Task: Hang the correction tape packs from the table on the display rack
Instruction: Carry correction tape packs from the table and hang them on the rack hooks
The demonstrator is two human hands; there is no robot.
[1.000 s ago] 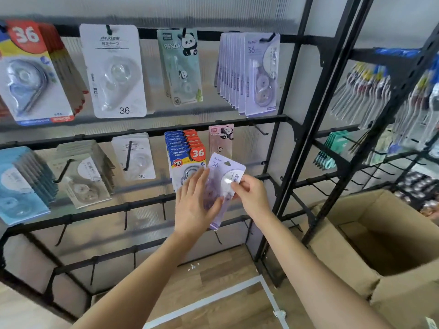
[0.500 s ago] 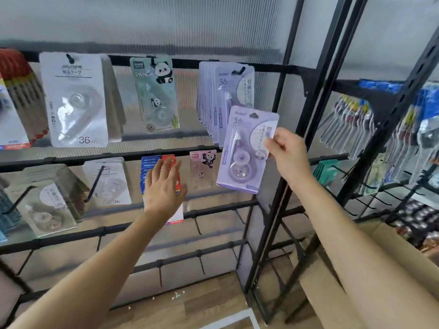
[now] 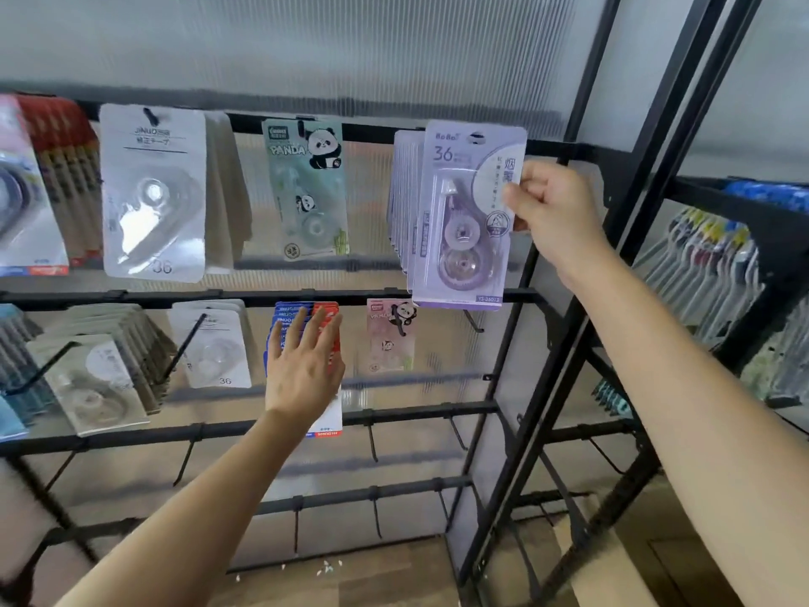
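Lilac correction tape pack (image 3: 464,221) is pinched by its right edge in the right hand (image 3: 553,212), fingers curled. It stands upright against the front of a stack of matching packs (image 3: 402,199) at the right end of the display rack's (image 3: 376,133) top rail. The left hand (image 3: 306,365), fingers straight and spread, lies over blue-and-red packs (image 3: 326,309) on the second rail; whether it touches them is unclear.

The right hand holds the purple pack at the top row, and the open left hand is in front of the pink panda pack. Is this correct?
Not quite. In the head view the open left hand is in front of the blue-and-red packs; the pink panda pack hangs apart, to their right. The right hand does hold the purple pack at the top row.
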